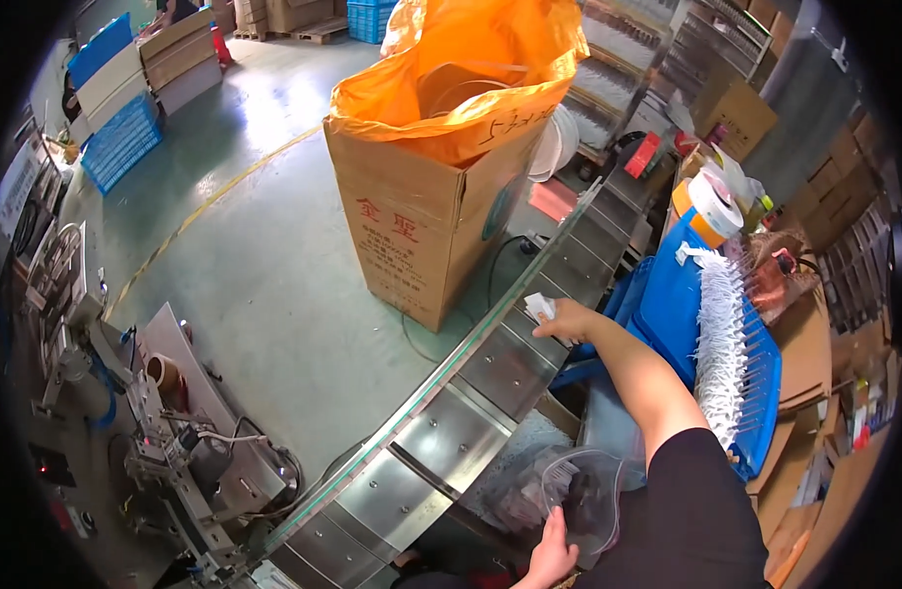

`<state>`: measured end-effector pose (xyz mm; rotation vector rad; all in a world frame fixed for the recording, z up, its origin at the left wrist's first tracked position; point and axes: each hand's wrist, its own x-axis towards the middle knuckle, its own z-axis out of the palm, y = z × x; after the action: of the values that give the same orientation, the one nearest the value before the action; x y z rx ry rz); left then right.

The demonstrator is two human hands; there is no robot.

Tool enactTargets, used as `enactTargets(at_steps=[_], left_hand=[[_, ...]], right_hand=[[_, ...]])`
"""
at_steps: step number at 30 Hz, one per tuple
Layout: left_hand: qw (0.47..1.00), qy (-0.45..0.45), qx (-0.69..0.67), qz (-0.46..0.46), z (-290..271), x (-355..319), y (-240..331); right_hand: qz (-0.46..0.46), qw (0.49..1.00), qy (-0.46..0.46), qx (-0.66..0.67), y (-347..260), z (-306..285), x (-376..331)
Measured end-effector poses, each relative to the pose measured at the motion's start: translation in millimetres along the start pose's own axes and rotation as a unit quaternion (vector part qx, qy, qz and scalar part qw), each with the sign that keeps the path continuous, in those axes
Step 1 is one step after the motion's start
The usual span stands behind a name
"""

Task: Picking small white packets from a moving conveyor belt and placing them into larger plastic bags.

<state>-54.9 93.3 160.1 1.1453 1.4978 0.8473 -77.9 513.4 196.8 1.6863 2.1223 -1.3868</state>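
Note:
Over the metal slat conveyor [457,432], my right hand [569,322] reaches out with its fingers closed on a small white piece [540,306]. My left hand [552,558] is low in the picture, with its thumb and fingers closed on the rim of a clear plastic bag [593,491]. White pieces show through the clear plastic beside that hand. To the right of my right arm, a blue bin [670,294] carries a long, dense row of white pieces [722,344] with thin pins along its side.
Beyond the conveyor stands a tall cardboard box [397,221] lined with an orange bag [451,108]. Machinery [191,481] lies at the left. Tape rolls [711,204] and cardboard crowd the right side. Blue crates [122,142] stand far left.

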Motion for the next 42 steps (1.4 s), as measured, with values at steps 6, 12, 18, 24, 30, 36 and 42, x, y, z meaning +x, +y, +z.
enactTargets(at_steps=[6,12,18,24,30,36,42], left_hand=[[0.999,-0.035,-0.024,-0.030,-3,5,0],[0.996,0.076,-0.041,-0.038,-18,11,-11],[0.887,0.088,-0.409,-0.195,-27,17,-6],[0.879,0.060,-0.433,-0.191,-26,1,-23],[0.978,0.164,-0.096,-0.087,-30,-6,-17],[0.984,0.141,-0.055,-0.095,-38,-11,-6],[0.986,0.135,-0.054,-0.084,-37,-13,-5]], right_hand=[[-0.117,0.906,0.181,0.364,28,-18,-22],[-0.152,0.883,0.120,0.427,29,44,-155],[0.027,0.873,0.013,0.487,108,172,-260],[0.122,0.873,-0.176,0.439,122,186,-269],[0.052,0.956,0.034,0.287,140,187,-227],[-0.015,0.971,-0.078,-0.226,137,223,-194],[0.137,0.944,-0.069,-0.293,113,237,-206]])
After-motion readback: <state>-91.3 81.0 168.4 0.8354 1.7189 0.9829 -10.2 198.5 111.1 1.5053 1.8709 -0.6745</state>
